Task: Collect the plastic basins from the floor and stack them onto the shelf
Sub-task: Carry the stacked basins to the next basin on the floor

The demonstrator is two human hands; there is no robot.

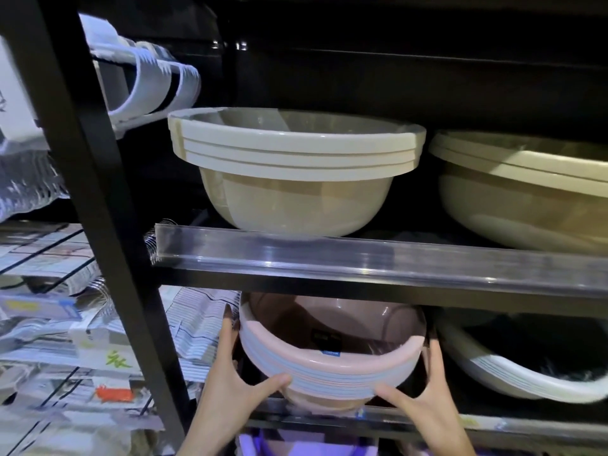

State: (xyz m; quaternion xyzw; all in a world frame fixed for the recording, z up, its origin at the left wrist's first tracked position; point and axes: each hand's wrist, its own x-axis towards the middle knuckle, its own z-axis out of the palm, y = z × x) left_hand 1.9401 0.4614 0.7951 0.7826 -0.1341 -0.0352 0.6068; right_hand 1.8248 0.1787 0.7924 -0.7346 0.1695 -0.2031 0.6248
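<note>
The left hand (230, 386) and the right hand (424, 394) both grip the rim of a pink and blue stack of basins (329, 363) on the lower shelf (493, 422), while beige basins (292, 169) stand on the upper shelf (378, 261) behind.

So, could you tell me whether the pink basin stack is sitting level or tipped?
Tipped: the pink stack leans toward the camera, showing its inside, gripped by both hands.
</note>
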